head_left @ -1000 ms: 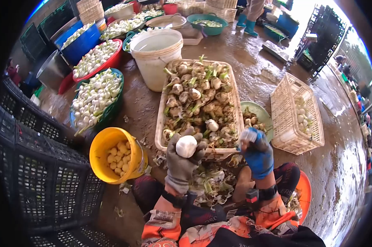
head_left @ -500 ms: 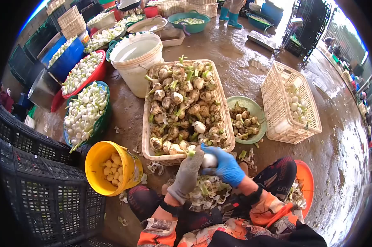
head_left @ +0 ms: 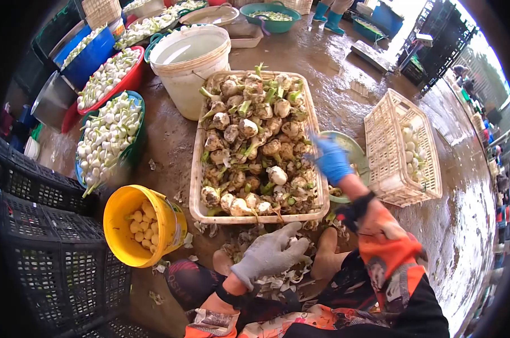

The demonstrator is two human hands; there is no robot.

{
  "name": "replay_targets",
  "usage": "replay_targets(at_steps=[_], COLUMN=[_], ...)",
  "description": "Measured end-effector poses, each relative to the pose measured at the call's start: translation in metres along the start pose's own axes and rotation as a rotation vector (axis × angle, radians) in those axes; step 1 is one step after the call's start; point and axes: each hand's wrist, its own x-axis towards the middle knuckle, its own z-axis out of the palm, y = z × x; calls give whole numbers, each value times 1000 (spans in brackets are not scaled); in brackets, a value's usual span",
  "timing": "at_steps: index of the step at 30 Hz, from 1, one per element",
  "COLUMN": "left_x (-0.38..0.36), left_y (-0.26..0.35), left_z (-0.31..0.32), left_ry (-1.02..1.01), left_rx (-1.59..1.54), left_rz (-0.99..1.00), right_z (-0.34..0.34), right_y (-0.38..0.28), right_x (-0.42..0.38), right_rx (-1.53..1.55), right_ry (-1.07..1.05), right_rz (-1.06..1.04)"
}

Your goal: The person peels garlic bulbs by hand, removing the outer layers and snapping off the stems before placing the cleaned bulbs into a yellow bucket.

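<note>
My left hand (head_left: 273, 252), in a grey glove, is low in front of the tray, its fingers spread and nothing in them, above a heap of peelings (head_left: 286, 279). My right hand (head_left: 329, 158), in a blue glove, is over the right edge of the cream tray (head_left: 195, 191); its fingers are smeared by motion, and whether they hold anything is unclear. Dirty bulbs with cut stems (head_left: 249, 129) fill the tray. The hand partly hides a pale green basin (head_left: 350, 147) to the tray's right.
A yellow bucket (head_left: 114, 225) with peeled bulbs stands at left, beside black crates (head_left: 46, 276). A white bucket (head_left: 181, 84) is behind the tray. At right stands a cream crate (head_left: 379, 163) with white bulbs. A person's boots (head_left: 334, 22) show at the back.
My hands have parted. The white bulb between them is gone from there. My right hand has moved up and right; my left hand has lowered and opened.
</note>
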Motion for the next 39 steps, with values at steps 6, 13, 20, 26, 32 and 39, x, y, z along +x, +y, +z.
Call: replay_targets(at_steps=[6,13,20,26,32,39], left_x=[-5,-3,-1,2,-12,-24], left_y=[15,-6,5,-11,-1,-1], left_z=[-27,-23,-14,14,3,0], left_ry=[40,162,691,418,869,374], left_rx=[-144,-337,-465,-825,198,-742], left_rz=[-47,22,274,370,569,411], right_z=[94,61,-58,-45,-4,-37], right_y=[-23,-8,-99,-141,-184,-162], right_x=[35,50,-30,-95,-127,-134], right_rx=[-598,-403,338,1484,1359,1081], right_ry=[-394,-414,-309,-73,176,-62], right_rz=[33,140,-52,297,525,323])
